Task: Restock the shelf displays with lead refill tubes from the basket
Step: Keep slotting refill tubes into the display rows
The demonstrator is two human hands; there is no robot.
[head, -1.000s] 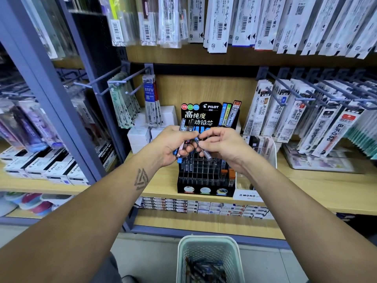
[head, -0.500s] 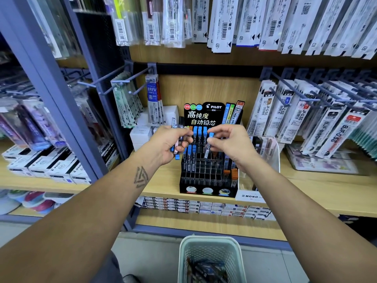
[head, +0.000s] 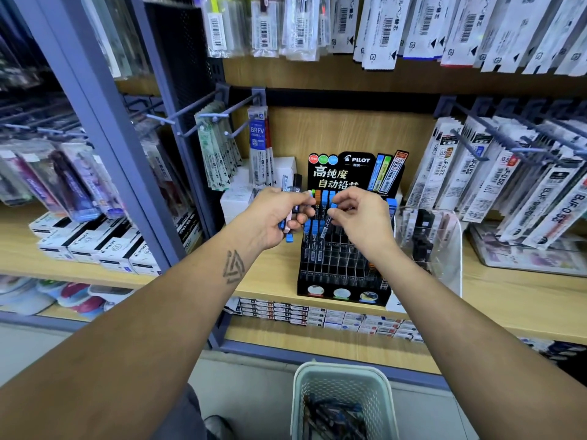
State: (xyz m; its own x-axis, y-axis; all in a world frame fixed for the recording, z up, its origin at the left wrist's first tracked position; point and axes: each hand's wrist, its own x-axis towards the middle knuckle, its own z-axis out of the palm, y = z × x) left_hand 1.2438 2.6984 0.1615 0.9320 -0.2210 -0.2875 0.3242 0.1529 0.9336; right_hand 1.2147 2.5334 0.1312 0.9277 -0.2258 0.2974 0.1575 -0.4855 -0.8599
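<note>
The wooden shelf (head: 273, 274) carries the black Pilot display rack (head: 344, 258), which sits lower and farther right in the view than a second ago, the head camera having tipped up slightly so more of the hanging refill packs (head: 495, 192) on the right pegs shows. The rack's header card reads "PILOT" above Chinese characters, with red, green and blue dots at its left and printed tube pictures at its right; the white packs to the right read "JF-0.5" and "BJF-0.5", a blue-topped pack on the left pegs (head: 258, 144) reads "BRFV", and the white boxes (head: 104, 246) on the left shelf bear the Pilot name. The pale basket (head: 344, 379) stands on the floor below, with dark lead refill tubes lying inside. The left hand (head: 273, 217), raised higher than before, grips a bundle of lead refill tubes (head: 290, 214) with blue and pink caps, fingers curled round them just left of the rack. The right hand (head: 359, 217) has drawn back from the slots and now pinches a blue-capped tube (head: 333, 206) between thumb and forefinger above the rack's upper rows, close to the left hand's fingertips.
</note>
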